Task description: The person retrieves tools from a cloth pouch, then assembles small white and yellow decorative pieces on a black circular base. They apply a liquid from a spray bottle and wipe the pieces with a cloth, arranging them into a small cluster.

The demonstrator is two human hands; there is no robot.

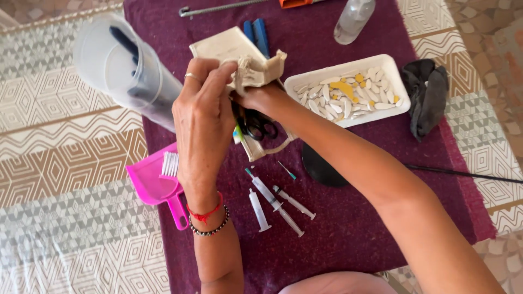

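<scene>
Gripping the mouth of a small beige cloth pouch [245,60], the left hand [204,120] pinches its rim shut-fingered; the right hand [256,95] is tucked inside, grip unseen. Three clear plastic syringes [275,202] lie just below.

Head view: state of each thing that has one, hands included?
left hand: pinching the rim of the cloth pouch
right hand: reaching into the pouch mouth, fingers hidden
cloth pouch: open, held up off the purple cloth
white tray: filled with pale pieces, some yellow
syringes: three lying flat, loose
scissors: lying under the hands, open or shut unclear
pink dustpan: lying flat, small brush on it
clear bottle: lying down
</scene>
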